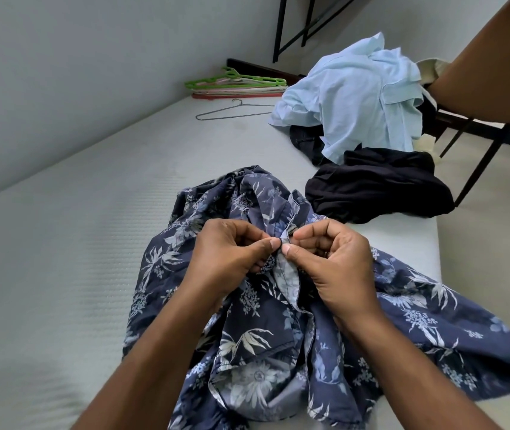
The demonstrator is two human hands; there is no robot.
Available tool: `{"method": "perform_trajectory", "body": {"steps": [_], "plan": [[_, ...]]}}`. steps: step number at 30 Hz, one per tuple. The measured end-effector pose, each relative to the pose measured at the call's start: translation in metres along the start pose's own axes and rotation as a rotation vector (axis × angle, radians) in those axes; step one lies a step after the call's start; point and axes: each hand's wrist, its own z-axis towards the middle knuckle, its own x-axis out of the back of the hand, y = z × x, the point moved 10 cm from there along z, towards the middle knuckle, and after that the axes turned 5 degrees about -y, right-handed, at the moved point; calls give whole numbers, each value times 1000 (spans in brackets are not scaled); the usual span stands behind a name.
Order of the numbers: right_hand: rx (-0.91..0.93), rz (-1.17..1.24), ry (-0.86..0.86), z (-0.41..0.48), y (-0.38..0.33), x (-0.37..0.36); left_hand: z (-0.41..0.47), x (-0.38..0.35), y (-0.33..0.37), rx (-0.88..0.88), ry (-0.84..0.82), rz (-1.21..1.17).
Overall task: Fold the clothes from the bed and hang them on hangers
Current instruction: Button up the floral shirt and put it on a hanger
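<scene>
A navy shirt with a pale floral print lies crumpled on the white mattress in front of me. My left hand and my right hand meet over its middle, and each pinches the shirt's front edge between thumb and forefinger, fingertips almost touching. A stack of plastic hangers, green on top, lies at the far end of the bed by the wall. One thin wire hanger lies just in front of that stack.
A light blue shirt is heaped at the far right of the mattress over darker clothes. A black garment lies near the right edge. Black table legs and a brown tabletop stand beyond the bed's right side. A grey wall runs along the left.
</scene>
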Motion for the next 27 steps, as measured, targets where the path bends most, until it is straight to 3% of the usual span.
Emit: {"method": "perform_trajectory", "body": {"steps": [10, 19, 22, 27], "plan": [[-284, 390, -23, -5, 25, -12, 3, 2, -11, 72, -6, -42], [-324, 247, -82, 4, 42, -18, 7, 2, -20, 48, -1, 103], [-235, 118, -76, 5, 33, -16, 8, 0, -22, 66, -7, 52], [282, -474, -54, -4, -27, -23, 6, -5, -25, 97, 6, -28]]}}
